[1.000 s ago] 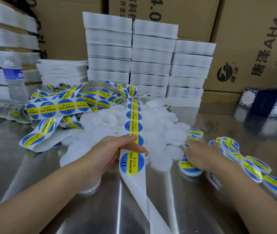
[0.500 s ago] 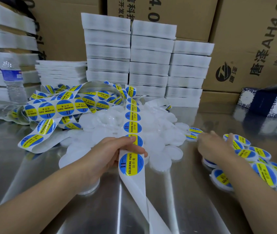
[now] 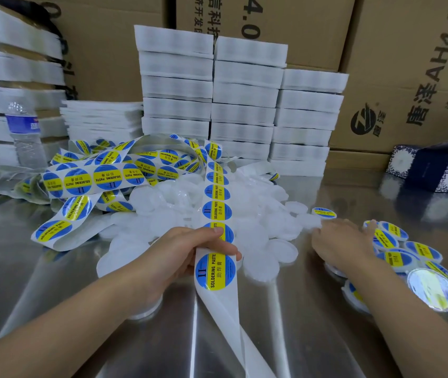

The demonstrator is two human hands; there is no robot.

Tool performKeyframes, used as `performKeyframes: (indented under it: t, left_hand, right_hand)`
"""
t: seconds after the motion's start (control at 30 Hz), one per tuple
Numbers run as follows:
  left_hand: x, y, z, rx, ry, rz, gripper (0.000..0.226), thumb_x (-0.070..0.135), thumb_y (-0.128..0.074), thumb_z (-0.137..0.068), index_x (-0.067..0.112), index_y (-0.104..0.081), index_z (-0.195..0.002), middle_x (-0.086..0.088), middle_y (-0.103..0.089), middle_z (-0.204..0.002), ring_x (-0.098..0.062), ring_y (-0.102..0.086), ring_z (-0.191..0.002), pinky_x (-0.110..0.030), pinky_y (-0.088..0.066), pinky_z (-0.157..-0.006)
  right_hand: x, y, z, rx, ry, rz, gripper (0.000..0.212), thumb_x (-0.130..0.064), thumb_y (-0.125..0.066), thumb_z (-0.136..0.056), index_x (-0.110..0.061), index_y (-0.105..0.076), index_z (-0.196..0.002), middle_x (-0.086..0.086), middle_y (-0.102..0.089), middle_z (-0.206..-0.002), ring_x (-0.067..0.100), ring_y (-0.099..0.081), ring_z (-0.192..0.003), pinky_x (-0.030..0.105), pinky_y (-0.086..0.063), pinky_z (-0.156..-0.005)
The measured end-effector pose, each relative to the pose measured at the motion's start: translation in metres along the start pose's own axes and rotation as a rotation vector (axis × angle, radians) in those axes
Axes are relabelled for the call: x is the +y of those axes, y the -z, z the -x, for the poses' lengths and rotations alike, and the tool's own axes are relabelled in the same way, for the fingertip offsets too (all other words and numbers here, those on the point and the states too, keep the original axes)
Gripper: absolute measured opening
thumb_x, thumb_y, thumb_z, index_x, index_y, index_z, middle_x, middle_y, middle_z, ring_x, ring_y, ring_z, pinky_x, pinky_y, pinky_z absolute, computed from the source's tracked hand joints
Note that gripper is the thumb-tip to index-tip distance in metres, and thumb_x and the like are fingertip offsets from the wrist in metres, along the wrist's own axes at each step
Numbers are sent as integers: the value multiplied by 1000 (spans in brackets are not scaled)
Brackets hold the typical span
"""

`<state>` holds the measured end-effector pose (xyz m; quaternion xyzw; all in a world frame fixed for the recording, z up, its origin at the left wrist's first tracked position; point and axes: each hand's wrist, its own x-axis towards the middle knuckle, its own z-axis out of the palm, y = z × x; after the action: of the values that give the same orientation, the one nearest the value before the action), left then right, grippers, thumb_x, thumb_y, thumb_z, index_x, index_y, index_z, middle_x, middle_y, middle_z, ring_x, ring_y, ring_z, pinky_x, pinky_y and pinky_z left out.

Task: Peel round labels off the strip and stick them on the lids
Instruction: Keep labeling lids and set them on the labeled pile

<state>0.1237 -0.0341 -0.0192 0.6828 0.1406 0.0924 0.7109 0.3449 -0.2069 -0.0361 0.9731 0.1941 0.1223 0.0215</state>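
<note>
Right hand (image 3: 343,241) slid onto blank lids (image 3: 280,252), fingers (image 3: 323,228) flat; left grip (image 3: 187,249) pinches strip (image 3: 217,211).

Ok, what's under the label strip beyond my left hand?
The label strip lies over a pile of unlabelled white lids on the table; those directly beneath it are hidden.

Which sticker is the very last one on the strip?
The label just below the left hand, nearest the camera. Below it the strip is bare white; all others lie beyond the hand.

The strip (image 3: 220,306) runs off the bottom edge, and the right forearm (image 3: 386,296) hides some labelled lids (image 3: 386,238).
</note>
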Motion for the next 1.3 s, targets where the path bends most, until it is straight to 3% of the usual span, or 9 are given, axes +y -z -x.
performKeyframes:
  t: [0.13,0.27,0.4,0.47,0.53,0.6,0.77,1.2,1.3]
  left_hand:
    - [-1,2,1,-21,-46,-42,18,14,-62,-75,11,-79,-81,-5,-75,-98,-15,-72,-88,-19,-54,-66]
    - [-3,3,0,-5,-62,-105,38,-8,-50,-83,15,-80,-79,-3,-76,-97,-14,-72,-88,-19,-54,-69]
    - [-5,3,-3,14,-56,-129,41,-9,-54,-84,21,-80,-79,-3,-76,-97,-19,-72,-89,-23,-57,-74]
    - [-5,2,-4,18,-54,-112,42,-9,-54,-85,23,-80,-80,-3,-76,-97,-19,-72,-88,-23,-57,-74]
    - [-5,3,-5,11,-55,-103,43,-9,-53,-85,24,-80,-80,-3,-76,-97,-17,-72,-87,-22,-57,-72]
    - [-6,3,-5,5,-54,-104,43,-9,-53,-85,25,-80,-80,-3,-76,-97,-17,-72,-87,-22,-56,-72]
    - [-8,3,-7,-2,-56,-106,44,-9,-54,-87,26,-80,-79,-3,-76,-96,-15,-73,-83,-20,-56,-68]
    - [-7,5,-7,-55,-81,-56,41,-14,-56,-81,20,-75,-93,-3,-75,-99,-15,-72,-91,-18,-55,-71]
    - [-6,4,-6,-50,-77,-69,41,-15,-54,-82,19,-74,-94,-2,-76,-97,-13,-72,-88,-17,-54,-70]
  right_hand:
    - [-12,-6,2,67,101,-79,27,-18,-32,-93,-15,-50,-112,4,-54,-120,23,-43,-120,60,-10,-109]
    - [-13,-9,2,-13,124,-64,14,-14,-29,-93,-19,-41,-100,3,-55,-115,24,-43,-120,62,-11,-108]
    - [-14,-4,5,3,160,-60,31,-15,-30,-95,-16,-45,-122,1,-57,-122,25,-51,-115,58,-16,-108]
    - [-19,-2,6,77,210,-49,33,-17,-34,-94,-16,-43,-126,1,-58,-120,26,-55,-104,49,-30,-105]
    - [-24,4,11,73,233,-233,35,-15,-37,-93,-16,-44,-127,7,-61,-112,27,-55,-89,33,-42,-82]
    - [-29,5,15,39,290,-384,43,-10,-38,-91,-17,-42,-134,13,-62,-113,30,-56,-93,30,-38,-72]
    - [-33,7,20,2,373,-535,50,-6,-38,-90,-23,-44,-136,2,-63,-120,26,-53,-111,33,-43,-89]
    - [-34,3,12,206,277,-449,45,-5,-43,-87,-21,-55,-128,7,-56,-121,28,-52,-113,37,-42,-85]
    - [-33,-1,-9,118,205,-481,43,-11,-42,-90,-13,-48,-132,13,-54,-126,31,-52,-114,36,-41,-87]
